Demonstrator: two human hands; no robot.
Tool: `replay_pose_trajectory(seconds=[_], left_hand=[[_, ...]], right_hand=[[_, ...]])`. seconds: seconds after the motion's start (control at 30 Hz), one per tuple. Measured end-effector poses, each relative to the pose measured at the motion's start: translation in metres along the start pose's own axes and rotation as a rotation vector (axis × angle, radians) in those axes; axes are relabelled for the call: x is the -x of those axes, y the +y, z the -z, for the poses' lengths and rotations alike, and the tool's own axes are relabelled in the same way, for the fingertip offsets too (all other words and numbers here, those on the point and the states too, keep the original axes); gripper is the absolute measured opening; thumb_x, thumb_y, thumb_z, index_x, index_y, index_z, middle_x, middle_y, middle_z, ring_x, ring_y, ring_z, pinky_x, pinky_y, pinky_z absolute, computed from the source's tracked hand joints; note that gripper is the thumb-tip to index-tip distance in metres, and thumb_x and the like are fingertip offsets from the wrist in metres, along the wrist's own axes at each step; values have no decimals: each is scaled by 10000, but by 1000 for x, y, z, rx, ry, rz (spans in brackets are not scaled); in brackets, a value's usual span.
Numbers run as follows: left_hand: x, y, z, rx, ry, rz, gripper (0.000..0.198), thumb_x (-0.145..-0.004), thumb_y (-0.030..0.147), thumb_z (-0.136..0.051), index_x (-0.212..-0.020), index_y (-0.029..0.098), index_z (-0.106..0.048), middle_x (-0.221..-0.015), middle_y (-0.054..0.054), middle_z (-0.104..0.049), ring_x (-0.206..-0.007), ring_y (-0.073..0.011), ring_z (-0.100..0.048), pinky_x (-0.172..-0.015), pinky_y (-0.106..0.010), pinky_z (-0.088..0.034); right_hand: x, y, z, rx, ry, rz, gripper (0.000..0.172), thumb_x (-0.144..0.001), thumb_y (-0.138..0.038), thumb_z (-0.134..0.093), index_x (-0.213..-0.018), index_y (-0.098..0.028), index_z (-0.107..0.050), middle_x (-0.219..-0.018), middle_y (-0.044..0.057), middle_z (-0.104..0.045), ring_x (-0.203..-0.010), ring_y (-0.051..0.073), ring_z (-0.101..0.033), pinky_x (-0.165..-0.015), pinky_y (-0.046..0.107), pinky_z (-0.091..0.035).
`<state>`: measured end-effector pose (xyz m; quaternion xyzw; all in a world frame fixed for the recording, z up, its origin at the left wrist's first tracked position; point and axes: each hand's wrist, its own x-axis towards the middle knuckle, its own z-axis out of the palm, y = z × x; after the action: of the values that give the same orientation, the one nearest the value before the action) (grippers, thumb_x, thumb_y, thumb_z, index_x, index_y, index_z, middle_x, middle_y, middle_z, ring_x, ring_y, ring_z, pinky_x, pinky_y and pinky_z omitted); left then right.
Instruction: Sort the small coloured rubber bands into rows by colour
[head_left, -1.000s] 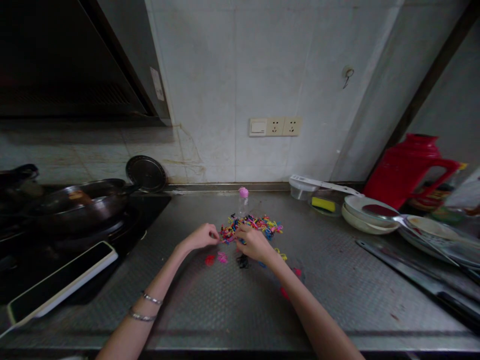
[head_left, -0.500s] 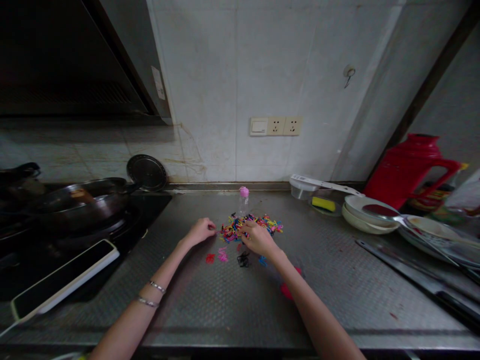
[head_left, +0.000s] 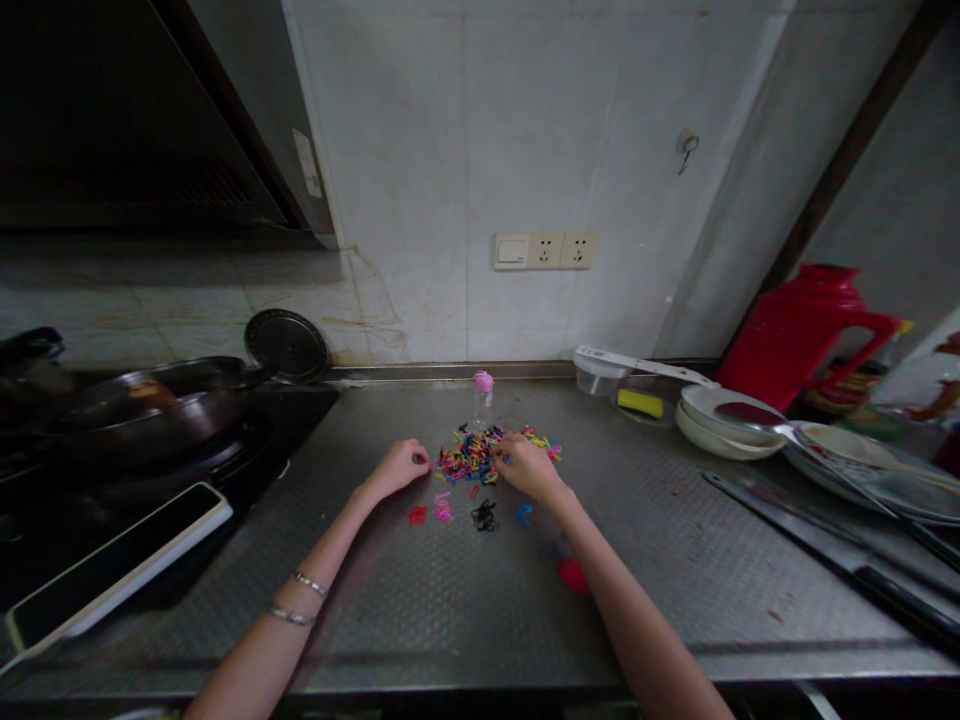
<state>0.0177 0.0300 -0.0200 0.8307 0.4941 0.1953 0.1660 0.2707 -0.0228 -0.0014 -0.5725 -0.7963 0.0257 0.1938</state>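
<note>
the left hand (head_left: pixel 406 467) is just beside the pile of colourful bands (head_left: pixel 469 460), the right hand (head_left: pixel 527 468) over it; whether either grip is clamped is unclear.

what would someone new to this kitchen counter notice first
Probably the heap of small multicoloured pieces on the counter, with the left hand beside it and the right hand over its right part. Then the big red jug at the back right and the yellow sponge to its left.
</note>
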Motion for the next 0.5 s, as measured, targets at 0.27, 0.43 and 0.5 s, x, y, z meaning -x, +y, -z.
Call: replay_pose_trajectory(seconds=[0.27,0.43,0.5], left_hand=[[11,18,7,124,-276,-121,202,-669,255,-526,-702,130,-681,-693,-29,-638,-638,-119,-535,-602,-188,-371],[13,21,3,188,-381,-160,216,-665,243,-511,-725,129,-684,-673,-27,-653,-614,-124,-544,-579,-189,-369],[13,21,4,198,-385,-163,221,-668,246,-509,-732,130,-685,-681,-26,-658,-624,-129,-550,-580,-189,-370]], right_hand=[[-3,20,-7,-185,-77,45,223,-696,-184,-494,-832,-211,-670,-862,14,-660,-817,135,-573,-737,207,-407],[-4,22,-12,-248,-153,105,222,-664,-169,-510,-797,-182,-687,-784,12,-669,-715,123,-576,-668,192,-410],[-4,23,-13,-251,-155,97,233,-666,-173,-507,-814,-175,-687,-766,12,-669,-687,119,-571,-643,187,-405]])
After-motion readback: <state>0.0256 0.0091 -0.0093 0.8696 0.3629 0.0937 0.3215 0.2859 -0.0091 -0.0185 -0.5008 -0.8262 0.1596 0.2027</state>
